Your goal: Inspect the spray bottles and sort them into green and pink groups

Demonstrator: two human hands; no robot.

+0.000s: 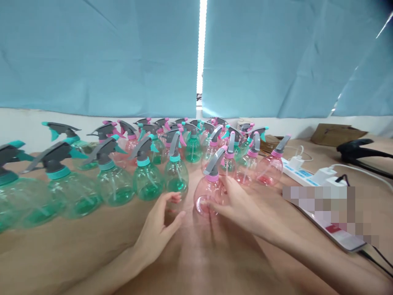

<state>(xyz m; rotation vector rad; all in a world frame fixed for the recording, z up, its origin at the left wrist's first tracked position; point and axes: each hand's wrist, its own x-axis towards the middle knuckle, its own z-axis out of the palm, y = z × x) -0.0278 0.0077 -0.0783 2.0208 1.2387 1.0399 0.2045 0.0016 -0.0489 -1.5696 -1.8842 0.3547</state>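
My right hand [238, 203] grips the round body of a pink spray bottle [205, 196] with a grey trigger, standing upright on the brown table [92, 246]. My left hand [161, 225] hovers just left of it, fingers curved and apart, holding nothing, close to a green spray bottle [176, 175]. Several green bottles line up to the left and several pink ones stand behind and to the right.
A white power strip [302, 174] with plugged chargers lies at the right. A flat white device [337, 235] sits near the right edge, partly blurred out. A black tool [360, 150] and a cardboard box [336, 133] rest at the far right. Blue curtains hang behind.
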